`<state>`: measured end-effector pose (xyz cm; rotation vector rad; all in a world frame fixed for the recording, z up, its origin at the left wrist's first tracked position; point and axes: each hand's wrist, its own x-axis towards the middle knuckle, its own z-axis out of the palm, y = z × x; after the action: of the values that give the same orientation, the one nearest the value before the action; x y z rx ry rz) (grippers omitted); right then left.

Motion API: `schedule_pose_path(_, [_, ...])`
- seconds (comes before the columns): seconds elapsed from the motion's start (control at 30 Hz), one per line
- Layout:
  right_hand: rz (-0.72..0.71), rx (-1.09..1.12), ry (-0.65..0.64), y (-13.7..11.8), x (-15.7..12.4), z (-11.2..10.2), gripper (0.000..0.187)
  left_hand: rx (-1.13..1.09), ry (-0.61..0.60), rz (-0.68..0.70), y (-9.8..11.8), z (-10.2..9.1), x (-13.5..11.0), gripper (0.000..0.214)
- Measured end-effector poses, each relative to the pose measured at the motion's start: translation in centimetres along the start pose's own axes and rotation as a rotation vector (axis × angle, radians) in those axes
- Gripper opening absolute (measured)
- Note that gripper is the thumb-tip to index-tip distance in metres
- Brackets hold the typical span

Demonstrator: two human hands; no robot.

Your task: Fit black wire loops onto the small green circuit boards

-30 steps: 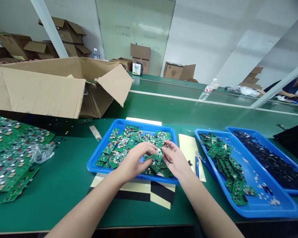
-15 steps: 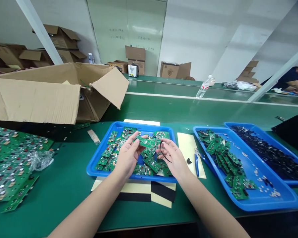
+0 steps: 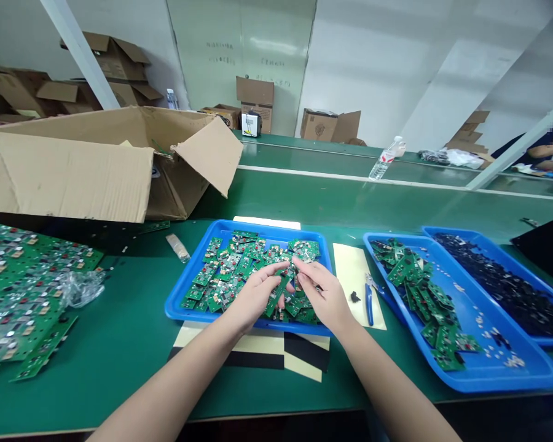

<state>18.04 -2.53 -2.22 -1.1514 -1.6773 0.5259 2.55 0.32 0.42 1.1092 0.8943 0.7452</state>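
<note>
Above the middle blue tray (image 3: 174,305), my left hand (image 3: 254,296) is closed on a small green circuit board (image 3: 278,296), which is tilted down toward the tray. My right hand (image 3: 325,298) pinches at the board's upper end, its fingertips meeting those of the left. Whatever small part lies between the right fingertips is mostly hidden; the black strip seen earlier cannot be made out clearly. Many similar boards (image 3: 230,265) lie heaped in the tray beneath both hands.
Blue-handled cutters (image 3: 369,304) and a small black piece (image 3: 354,297) lie on a cream sheet (image 3: 348,261). Rightward stand a blue tray (image 3: 502,377) with boards and white bits, and another with black parts (image 3: 493,276). Panelled boards (image 3: 23,288) and a cardboard box (image 3: 64,178) occupy the left.
My right hand has moved left and closed in on the board. The board has turned from nearly level to steeply tilted. The black loop no longer shows clearly.
</note>
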Motion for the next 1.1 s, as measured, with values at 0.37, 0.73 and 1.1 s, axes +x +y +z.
schedule_pose_path(0.37, [-0.223, -0.247, -0.065, 0.3, -0.3, 0.5, 0.048, 0.211, 0.03, 0.025, -0.6, 0.0, 0.2, 0.054])
schedule_pose_path(0.73, [-0.248, -0.315, -0.053, 0.2, -0.4, 0.6, 0.037, 0.184, -0.052, 0.102, -0.8, 0.2, 0.1, 0.021])
schedule_pose_path(1.1, [-0.251, -0.322, -0.064, 0.1, -0.3, 0.5, 0.039, 0.182, 0.015, 0.09, -1.2, 0.2, 0.0, 0.022])
